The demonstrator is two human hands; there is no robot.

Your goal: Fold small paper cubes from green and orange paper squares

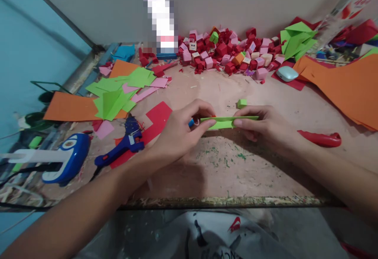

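Note:
Between both hands, above the wooden table, is a bright green paper strip (pixel 223 124) with a lengthwise fold or edge. My left hand (pixel 191 123) pinches its left end between thumb and fingers. A small blue and white object (pixel 193 122), with a bit of red-orange near the fingertips, also shows in that hand; its kind is unclear. My right hand (pixel 256 123) pinches the strip's right end. Just behind the right fingers sits a small green cube (pixel 242 103). A red-handled tool (pixel 320 137), perhaps a cutter, lies by the right forearm.
A blue glue gun (pixel 121 148) lies on red sheet pieces at left, beside a blue and white device (pixel 69 158). Green sheets (pixel 112 97) and orange sheets (pixel 342 89) lie at the sides. Many red and pink cubes (pixel 221 50) pile against the wall near a blurred upright screen (pixel 161 19).

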